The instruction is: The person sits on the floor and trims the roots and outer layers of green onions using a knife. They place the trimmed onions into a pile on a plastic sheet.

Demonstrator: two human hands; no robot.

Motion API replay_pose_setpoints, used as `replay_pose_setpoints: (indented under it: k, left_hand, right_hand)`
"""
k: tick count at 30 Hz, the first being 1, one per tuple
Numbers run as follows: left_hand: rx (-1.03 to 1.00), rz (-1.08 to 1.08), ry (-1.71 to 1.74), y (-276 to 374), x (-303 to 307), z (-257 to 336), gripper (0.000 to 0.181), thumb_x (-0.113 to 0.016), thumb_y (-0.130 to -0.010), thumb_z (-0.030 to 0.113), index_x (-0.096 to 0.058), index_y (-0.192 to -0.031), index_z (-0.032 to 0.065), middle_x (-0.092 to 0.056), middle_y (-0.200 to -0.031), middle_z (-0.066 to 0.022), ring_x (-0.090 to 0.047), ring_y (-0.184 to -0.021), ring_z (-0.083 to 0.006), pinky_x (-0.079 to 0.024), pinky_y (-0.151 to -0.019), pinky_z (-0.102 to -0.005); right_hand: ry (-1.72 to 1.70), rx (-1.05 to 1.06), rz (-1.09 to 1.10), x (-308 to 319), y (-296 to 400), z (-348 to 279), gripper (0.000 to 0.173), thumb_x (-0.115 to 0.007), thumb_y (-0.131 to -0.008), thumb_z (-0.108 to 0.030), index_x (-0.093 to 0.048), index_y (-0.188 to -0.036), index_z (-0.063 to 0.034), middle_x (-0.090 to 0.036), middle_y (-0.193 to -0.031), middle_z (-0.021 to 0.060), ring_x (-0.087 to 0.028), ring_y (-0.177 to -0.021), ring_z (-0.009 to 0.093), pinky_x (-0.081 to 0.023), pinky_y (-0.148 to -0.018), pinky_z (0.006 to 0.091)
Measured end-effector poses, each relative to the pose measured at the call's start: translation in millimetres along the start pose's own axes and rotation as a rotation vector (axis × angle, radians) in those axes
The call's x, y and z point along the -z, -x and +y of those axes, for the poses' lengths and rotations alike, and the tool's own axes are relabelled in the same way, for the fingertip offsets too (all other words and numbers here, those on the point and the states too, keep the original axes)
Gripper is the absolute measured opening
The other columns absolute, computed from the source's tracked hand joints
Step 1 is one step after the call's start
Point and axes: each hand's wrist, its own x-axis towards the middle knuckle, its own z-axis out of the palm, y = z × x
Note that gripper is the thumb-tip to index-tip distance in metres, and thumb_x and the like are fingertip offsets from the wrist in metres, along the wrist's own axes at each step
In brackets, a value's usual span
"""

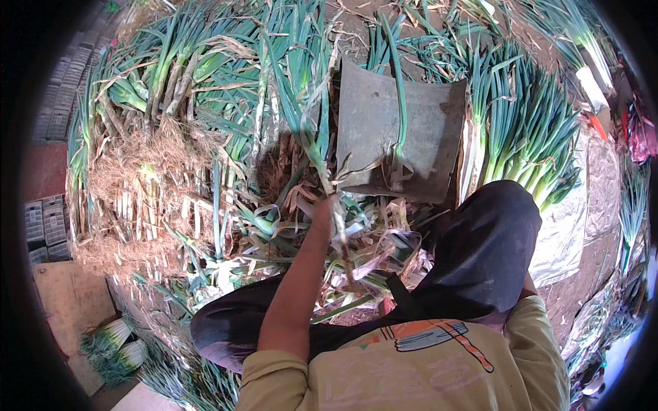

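Note:
My left hand (324, 206) grips a long green onion (340, 228) by its pale shank. The green leaves point away from me, and the dirty root end hangs towards my lap. Beneath it lies a litter of stripped leaves and skins (396, 234). Just beyond, to the right, a curved grey metal sheet (367, 118) carries a single green leaf (401, 110). My right hand is out of view; its forearm (528, 286) passes behind my raised right knee (493, 231).
A large heap of untrimmed green onions with bushy roots (154, 159) rises at the left. Cleaned green onions (524, 128) stand bunched at the right, beside a white sheet (558, 246). Tied bundles (115, 339) lie at lower left, near plastic crates (49, 221).

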Motion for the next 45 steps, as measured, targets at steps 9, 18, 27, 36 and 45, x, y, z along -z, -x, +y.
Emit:
replay_pose_setpoints:
  k: [9, 18, 27, 36, 45]
  left_hand:
    - [-0.429, -0.075, 0.18, 97, -14, 110, 0.013, -0.056, -0.085, 0.018, -0.052, -0.078, 0.0076, -0.036, -0.055, 0.0025, -0.033, -0.045, -0.0094, -0.025, -0.04, -0.0251]
    - [-0.889, -0.091, 0.473, 223, -52, 168, 0.024, -0.059, -0.081, 0.021, -0.045, -0.066, 0.0079, -0.039, -0.051, -0.0009, -0.036, -0.041, -0.0111, -0.028, -0.04, -0.0244]
    - [-0.822, 0.279, 0.621, 258, -32, 201, 0.024, -0.048, -0.088, 0.023, -0.048, -0.099, 0.0018, -0.05, -0.066, -0.007, -0.049, -0.055, -0.0202, -0.043, -0.049, -0.0348]
    - [-1.199, 0.03, 0.325, 302, -102, 213, 0.04, -0.05, -0.089, 0.029, -0.047, -0.117, 0.0, -0.059, -0.091, -0.0067, -0.057, -0.078, -0.0168, -0.05, -0.069, -0.0299]
    - [-1.046, -0.176, -0.543, 269, -130, 153, 0.019, -0.057, -0.086, 0.018, -0.056, -0.095, 0.002, -0.054, -0.064, -0.0036, -0.047, -0.05, -0.0091, -0.033, -0.045, -0.0209]
  right_hand:
    - [-0.408, 0.37, -0.078, 55, 73, -200, 0.026, -0.058, -0.085, -0.023, -0.058, -0.1, -0.0014, -0.059, -0.073, 0.0067, -0.059, -0.064, 0.012, -0.045, -0.054, 0.024]
    - [0.033, 1.071, -0.198, -7, 242, -285, 0.032, -0.055, -0.088, -0.023, -0.051, -0.112, -0.0026, -0.058, -0.098, 0.0101, -0.057, -0.092, 0.02, -0.043, -0.081, 0.0339]
    - [0.232, 1.225, -0.568, -42, 291, -259, 0.028, -0.049, -0.084, -0.02, -0.05, -0.105, -0.0001, -0.056, -0.091, 0.0229, -0.054, -0.089, 0.04, -0.043, -0.074, 0.0479]
    - [-0.17, 1.127, -0.242, -13, 296, -229, 0.036, -0.059, -0.082, -0.031, -0.047, -0.102, -0.003, -0.055, -0.069, 0.022, -0.055, -0.065, 0.041, -0.041, -0.056, 0.0463]
    - [-0.313, 0.776, 0.343, 63, 144, -173, 0.042, -0.053, -0.085, -0.039, -0.052, -0.098, 0.0007, -0.053, -0.066, 0.0184, -0.056, -0.063, 0.025, -0.042, -0.06, 0.036]
